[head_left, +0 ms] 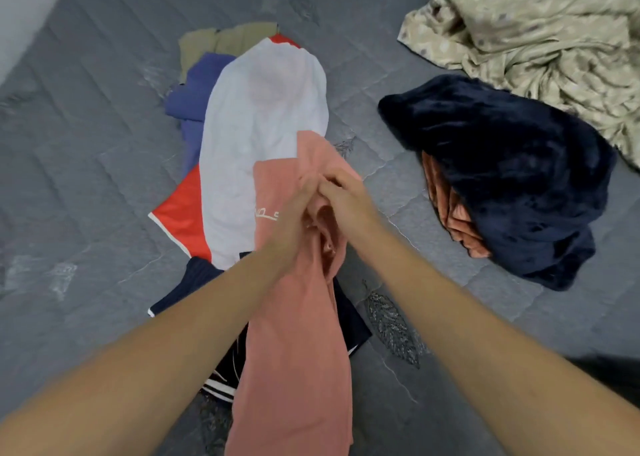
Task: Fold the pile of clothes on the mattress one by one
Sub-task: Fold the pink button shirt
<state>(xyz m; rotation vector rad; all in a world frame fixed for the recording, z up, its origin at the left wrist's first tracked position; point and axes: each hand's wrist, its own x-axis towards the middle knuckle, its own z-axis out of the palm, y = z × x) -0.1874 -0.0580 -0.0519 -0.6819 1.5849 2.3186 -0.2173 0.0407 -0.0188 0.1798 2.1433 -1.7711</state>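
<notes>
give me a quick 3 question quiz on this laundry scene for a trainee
1. True or false: both hands hold the pink garment.
2. Which piece lies directly under the white garment? A) red cloth B) patterned sheet C) dark fleece
3. Fill in: the dark fleece lies on an ______ cloth.

Key
1. True: the left hand and right hand meet at its top edge and pinch it, lifting it above the pile.
2. A: the red cloth shows out from the white garment's left side; the patterned sheet is apart, at the far right of the mattress.
3. Orange: the orange cloth peeks out at the fleece's left edge.
</notes>
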